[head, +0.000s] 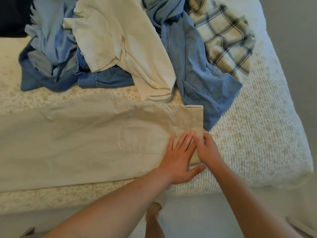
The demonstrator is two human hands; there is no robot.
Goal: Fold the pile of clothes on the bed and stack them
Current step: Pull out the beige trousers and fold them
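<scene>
— How far along?
— Barely: my left hand [180,158] presses flat and my right hand [208,149] pinches the waistband of beige cotton trousers [85,143] at the bed's [257,152] near edge.
— And the rest?
— The crumpled pile of blue, cream and plaid clothes [137,48] behind waits unfolded; nothing's stacked.

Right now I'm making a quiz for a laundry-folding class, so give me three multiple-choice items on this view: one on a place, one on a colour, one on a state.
1. Where do both hands rest?
A. On the plaid shirt
B. On the right end of the beige trousers
C. On the floor

2. What colour is the T-shirt lying on top of the pile?
A. Red
B. Black
C. Cream

3. How does the left hand lie?
A. Flat, fingers straight
B. Clenched in a fist
C. Raised off the bed

Key:
1. B: the left hand and right hand sit on the beige trousers at the waistband end.
2. C: the cream T-shirt lies over the blue denim clothes.
3. A: its fingers spread straight on the cloth.
</scene>
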